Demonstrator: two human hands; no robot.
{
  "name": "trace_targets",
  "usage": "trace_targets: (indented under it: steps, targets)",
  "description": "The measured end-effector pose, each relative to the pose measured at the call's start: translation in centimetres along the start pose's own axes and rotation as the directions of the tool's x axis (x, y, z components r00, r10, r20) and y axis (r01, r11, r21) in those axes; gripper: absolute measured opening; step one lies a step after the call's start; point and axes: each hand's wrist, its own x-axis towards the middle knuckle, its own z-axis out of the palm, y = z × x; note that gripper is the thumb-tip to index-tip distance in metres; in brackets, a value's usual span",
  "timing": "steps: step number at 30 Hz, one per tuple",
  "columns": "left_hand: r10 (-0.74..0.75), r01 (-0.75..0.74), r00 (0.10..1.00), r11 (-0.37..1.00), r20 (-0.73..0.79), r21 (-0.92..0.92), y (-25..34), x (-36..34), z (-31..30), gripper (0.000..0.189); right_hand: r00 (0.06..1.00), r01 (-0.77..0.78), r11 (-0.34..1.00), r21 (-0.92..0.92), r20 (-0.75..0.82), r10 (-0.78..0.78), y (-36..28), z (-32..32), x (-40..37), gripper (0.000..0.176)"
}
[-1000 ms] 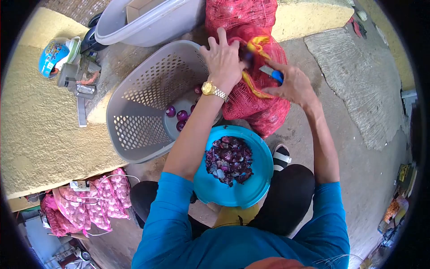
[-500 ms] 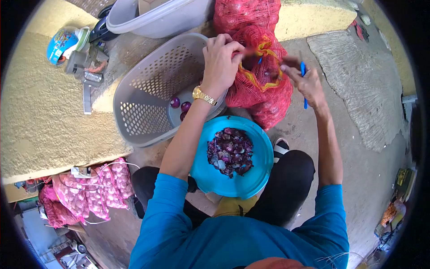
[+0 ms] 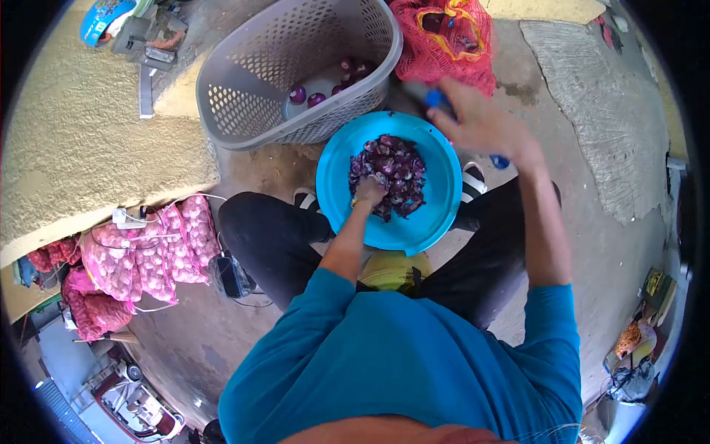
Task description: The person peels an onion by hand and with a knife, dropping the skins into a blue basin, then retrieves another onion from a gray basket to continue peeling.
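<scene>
My left hand (image 3: 371,191) reaches down into a turquoise basin (image 3: 442,177) on the floor between my legs. Its fingers are sunk among the purple onions and loose skins (image 3: 392,169), so their grip is hidden. My right hand (image 3: 484,127), smeared by motion, is closed on a blue-handled knife (image 3: 434,98) to the right of the basin's far rim. The blade is a grey blur pointing left.
A grey perforated basket (image 3: 296,133) holding several purple onions (image 3: 316,99) stands behind the basin. Right of it sits an opened red mesh sack (image 3: 473,70). Pink mesh bags of bulbs (image 3: 148,255) lie at left, with a phone (image 3: 231,277) nearby.
My left hand has left the red sack and come down into the basin, where round onions now show among the skins. My right hand has moved left, still with the knife. The view has tilted down.
</scene>
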Motion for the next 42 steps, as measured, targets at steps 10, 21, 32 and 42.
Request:
trace_targets:
  steps: [10,21,32,42]
  targets:
    - [-0.023,0.041,0.988,0.992,-0.152,0.119,7.9,0.4,-2.8,0.073,0.974,0.158,0.956,-0.246,0.2,-0.109,3.7,6.4,1.0,0.03]
    - [0.041,-0.075,0.98,0.982,-0.192,-0.172,4.3,1.3,-2.4,0.087,0.988,0.143,0.95,-0.278,0.097,-0.121,4.6,6.7,2.9,0.034]
    - [-0.141,-0.075,0.959,0.71,-0.246,-0.701,4.7,-8.6,-8.6,0.074,0.948,0.308,0.925,-0.224,0.158,-0.277,4.3,8.2,5.3,0.04]
    - [0.488,-0.432,0.86,0.539,-0.15,-0.723,12.6,-18.1,-22.6,0.069,0.86,0.506,0.845,0.171,-0.029,-0.509,-1.0,6.4,2.0,0.03]
